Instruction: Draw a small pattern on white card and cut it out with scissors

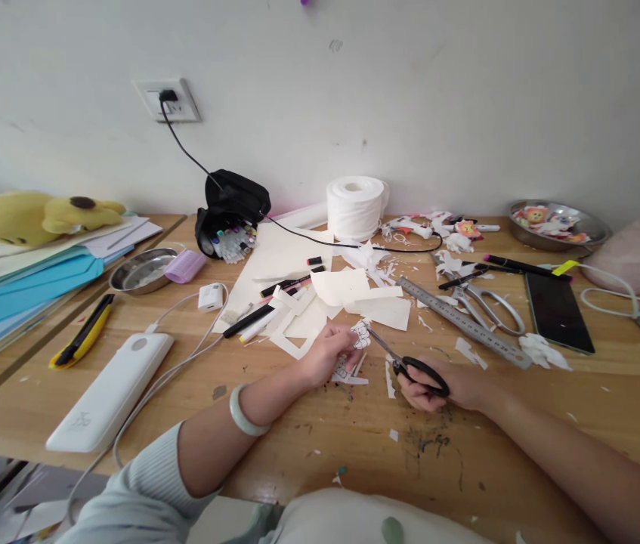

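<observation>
It was a home, by every sign, and its craft corner at that! A wooden desk (320, 453) stood against a scuffed, plain wall (438, 113), a plug (168, 96) sitting in the socket (188, 106). Over on the left, a yellow plush toy (25, 215) sprawled across piled papers (109, 239), a homely touch! Then came a fat white tissue roll (354, 214), a pouch (237, 195) crammed with markers (234, 243), paper scraps (379, 310) strewn wide, black-handled scissors (404, 364), and a power bank (109, 400) sharing the wood.
</observation>
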{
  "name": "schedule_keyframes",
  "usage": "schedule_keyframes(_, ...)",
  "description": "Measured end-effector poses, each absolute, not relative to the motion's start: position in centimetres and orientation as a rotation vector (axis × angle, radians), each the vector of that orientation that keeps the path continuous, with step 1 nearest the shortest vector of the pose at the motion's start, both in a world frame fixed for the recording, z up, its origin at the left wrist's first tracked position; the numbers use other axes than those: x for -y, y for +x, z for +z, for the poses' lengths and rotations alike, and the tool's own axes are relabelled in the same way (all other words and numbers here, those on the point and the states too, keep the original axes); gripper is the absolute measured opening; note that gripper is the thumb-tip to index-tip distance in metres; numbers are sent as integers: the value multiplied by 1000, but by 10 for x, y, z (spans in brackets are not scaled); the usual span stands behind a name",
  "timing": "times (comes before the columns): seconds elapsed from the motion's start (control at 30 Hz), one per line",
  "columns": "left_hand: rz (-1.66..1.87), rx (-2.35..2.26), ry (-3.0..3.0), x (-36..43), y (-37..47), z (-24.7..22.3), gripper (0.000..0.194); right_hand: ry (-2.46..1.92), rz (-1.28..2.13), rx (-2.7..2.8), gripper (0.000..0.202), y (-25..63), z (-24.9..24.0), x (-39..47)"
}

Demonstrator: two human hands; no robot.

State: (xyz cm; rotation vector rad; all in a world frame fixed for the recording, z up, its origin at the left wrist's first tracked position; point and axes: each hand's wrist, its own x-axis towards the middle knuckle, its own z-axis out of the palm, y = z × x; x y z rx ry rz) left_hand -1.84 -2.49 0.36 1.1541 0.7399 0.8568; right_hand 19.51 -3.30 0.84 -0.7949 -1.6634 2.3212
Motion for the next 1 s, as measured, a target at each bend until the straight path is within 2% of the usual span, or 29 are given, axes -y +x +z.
schedule_keyframes(0.27, 851, -751, 1131, 24, -20, 1, 38, -773, 2385, 1590, 53, 195, 9, 32)
schedule_keyframes(1.0, 902, -772, 1133, 25, -18, 4, 34, -767, 2278, 1775, 49, 197, 8, 32)
